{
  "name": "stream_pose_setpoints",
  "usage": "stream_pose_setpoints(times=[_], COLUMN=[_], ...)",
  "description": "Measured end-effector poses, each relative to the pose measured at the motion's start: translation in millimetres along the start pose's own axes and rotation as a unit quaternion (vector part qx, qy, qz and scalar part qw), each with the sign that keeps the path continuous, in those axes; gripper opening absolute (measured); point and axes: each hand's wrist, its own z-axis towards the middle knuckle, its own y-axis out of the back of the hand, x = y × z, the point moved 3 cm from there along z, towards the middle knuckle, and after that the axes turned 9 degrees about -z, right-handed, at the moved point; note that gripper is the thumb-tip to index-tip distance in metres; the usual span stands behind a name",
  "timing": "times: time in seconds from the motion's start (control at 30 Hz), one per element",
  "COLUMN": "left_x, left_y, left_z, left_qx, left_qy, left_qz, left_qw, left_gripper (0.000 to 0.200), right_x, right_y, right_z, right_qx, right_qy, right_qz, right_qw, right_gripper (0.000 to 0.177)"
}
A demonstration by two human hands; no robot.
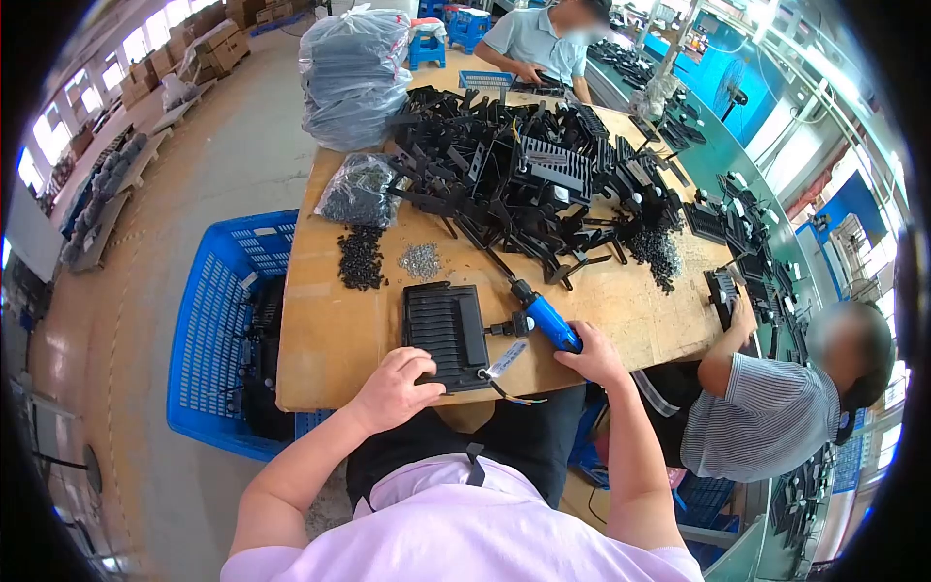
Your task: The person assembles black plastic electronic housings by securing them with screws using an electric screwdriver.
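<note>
A black finned floodlight housing (443, 335) lies on the table edge in front of me. A sensor on a short arm (510, 326) sticks out of its right side, and a white tag (507, 360) and loose coloured wires (519, 398) hang near its lower right corner. My left hand (396, 391) grips the housing's lower left corner, fingers curled and thumb along the bottom edge. To the right, my right hand (593, 355) is closed around the rear end of a blue electric screwdriver (549, 318), which lies slanted with its tip toward the pile. The palm side of both hands is hidden.
A big heap of black brackets and lamp parts (524, 175) covers the table's far half. Black screws (361, 258) and silver screws (420, 260) lie nearby. A blue crate (208, 339) stands left. Co-workers sit at the far side (538, 44) and right (756, 407).
</note>
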Motion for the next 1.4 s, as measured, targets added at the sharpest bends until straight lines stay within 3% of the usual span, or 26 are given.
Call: stream_pose_setpoints(times=[0.13, 0.23, 0.33, 0.4, 0.47, 0.63, 0.83, 0.93, 1.07, 1.17, 1.23, 1.33, 1.4], left_x=[1, 2, 30, 51, 53, 48, 41, 38, 48, 95, 137, 184, 204], left_y=[-5, 4, -2, -14, -27, -35, -45, -46, -25, 16, 38, 61, 65], left_z=[7, 15, 11, 9, 8, 15, 25, 28, 29, 34, 37, 52, 61], left_qx=[0.049, 0.014, -0.141, -0.157, -0.111, -0.104, -0.107, -0.111, -0.183, -0.232, -0.251, -0.217, -0.174], left_qy=[0.007, 0.056, 0.163, 0.231, 0.242, 0.274, 0.288, 0.293, 0.264, 0.250, 0.246, 0.309, 0.304], left_qz=[0.011, 0.017, -0.006, 0.011, 0.035, 0.047, 0.054, 0.046, 0.024, 0.095, 0.108, 0.146, 0.173], left_qw=[0.999, 0.998, 0.977, 0.960, 0.963, 0.955, 0.950, 0.948, 0.947, 0.935, 0.930, 0.914, 0.920], left_gripper=[0.026, 0.046, 0.060, 0.063, 0.063, 0.065, 0.070, 0.069, 0.058, 0.025, 0.018, 0.017, 0.018], right_x=[-2, -1, -2, -1, 1, 22, 28, 23, 18, 10, 2, -9, -12], right_y=[-1, 1, 0, 1, 2, 11, 4, 4, 11, 16, 17, 15, 14], right_z=[2, 1, 2, 2, 0, 4, 14, 16, 15, 7, 3, -12, -25], right_qx=[0.006, -0.002, 0.001, 0.003, 0.012, 0.034, -0.005, -0.003, 0.027, 0.062, 0.093, 0.204, 0.211], right_qy=[-0.002, 0.005, 0.002, 0.000, -0.002, 0.004, -0.013, -0.020, -0.036, -0.054, -0.056, -0.113, -0.108], right_qz=[0.005, 0.008, 0.014, 0.007, 0.000, -0.059, -0.057, -0.034, -0.017, -0.001, 0.036, 0.311, 0.399], right_qw=[1.000, 1.000, 1.000, 1.000, 1.000, 0.998, 0.998, 0.999, 0.999, 0.997, 0.993, 0.921, 0.886], right_gripper=[0.058, 0.058, 0.058, 0.059, 0.060, 0.061, 0.055, 0.053, 0.051, 0.052, 0.053, 0.053, 0.050])
